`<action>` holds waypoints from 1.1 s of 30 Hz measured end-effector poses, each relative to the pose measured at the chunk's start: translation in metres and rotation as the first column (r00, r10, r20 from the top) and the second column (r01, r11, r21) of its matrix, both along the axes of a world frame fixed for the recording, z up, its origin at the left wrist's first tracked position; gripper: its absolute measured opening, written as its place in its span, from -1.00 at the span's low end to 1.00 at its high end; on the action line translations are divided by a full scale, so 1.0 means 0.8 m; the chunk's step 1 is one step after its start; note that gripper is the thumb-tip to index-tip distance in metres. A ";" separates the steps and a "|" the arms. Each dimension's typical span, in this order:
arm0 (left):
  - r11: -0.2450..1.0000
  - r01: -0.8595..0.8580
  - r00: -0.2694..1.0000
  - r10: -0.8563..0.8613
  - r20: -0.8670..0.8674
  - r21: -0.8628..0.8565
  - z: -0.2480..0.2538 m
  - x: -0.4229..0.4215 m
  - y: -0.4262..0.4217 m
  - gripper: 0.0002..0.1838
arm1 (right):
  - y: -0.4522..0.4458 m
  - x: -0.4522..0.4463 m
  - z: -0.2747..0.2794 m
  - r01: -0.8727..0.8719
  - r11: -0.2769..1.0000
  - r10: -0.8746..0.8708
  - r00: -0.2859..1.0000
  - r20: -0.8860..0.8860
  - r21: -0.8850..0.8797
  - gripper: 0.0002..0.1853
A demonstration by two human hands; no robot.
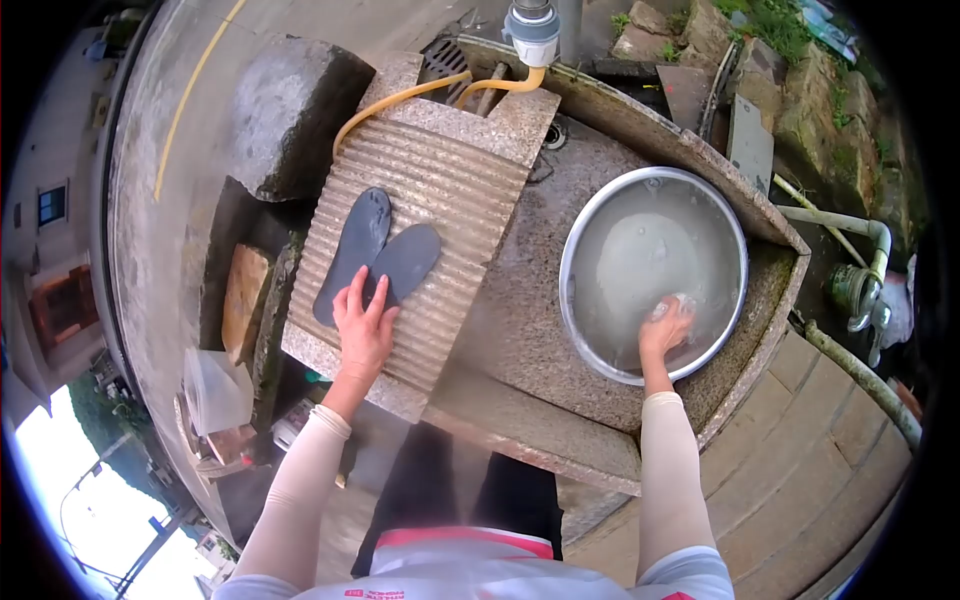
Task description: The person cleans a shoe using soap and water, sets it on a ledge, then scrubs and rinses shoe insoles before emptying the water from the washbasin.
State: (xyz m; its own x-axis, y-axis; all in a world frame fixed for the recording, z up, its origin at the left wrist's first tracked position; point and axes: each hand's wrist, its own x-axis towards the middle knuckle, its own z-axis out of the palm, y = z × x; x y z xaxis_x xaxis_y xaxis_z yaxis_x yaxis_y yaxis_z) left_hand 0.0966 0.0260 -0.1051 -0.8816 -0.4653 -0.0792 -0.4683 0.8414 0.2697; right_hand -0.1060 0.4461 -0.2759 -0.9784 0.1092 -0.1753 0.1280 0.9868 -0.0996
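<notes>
Two dark grey insoles lie on a ridged stone washboard (440, 180), one insole (362, 235) at the left and the other insole (410, 258) at the right, close together. My left hand (364, 325) is at their lower ends, fingers spread and fingertips touching or just over them. To the right, a round metal basin (571, 330) holds cloudy water (655, 250). My right hand (668, 325) is in the basin's lower part, fingers curled around something whitish that I cannot make out, perhaps only suds.
The basin stands inside a stone sink (530, 350) with raised walls. A yellow hose (400, 97) runs from a pipe (532, 35) across the washboard's top. A large stone block (290, 115) is at the upper left; pipes (860, 235) are at the right.
</notes>
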 end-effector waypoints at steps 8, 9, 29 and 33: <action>0.997 -0.075 0.989 0.072 -0.131 -0.022 0.031 0.039 -0.031 -0.58 | -0.232 0.074 0.218 -0.573 0.457 0.626 0.751 -0.212 -0.680 -0.32; 0.998 -0.057 0.988 0.060 -0.143 0.026 0.026 0.052 -0.033 -0.58 | -0.277 0.089 0.244 -0.641 0.357 0.685 0.674 -0.276 -0.679 -0.33; 0.988 -0.012 0.939 0.065 -0.338 0.157 -0.016 0.103 -0.049 -0.65 | -0.432 0.020 0.221 -0.892 0.452 0.831 0.419 -0.364 0.006 -0.40; 0.976 0.041 0.953 0.025 -0.302 0.212 -0.013 0.110 -0.056 -0.66 | -0.481 0.114 0.253 -0.960 0.092 0.844 0.217 -0.491 -0.265 -0.44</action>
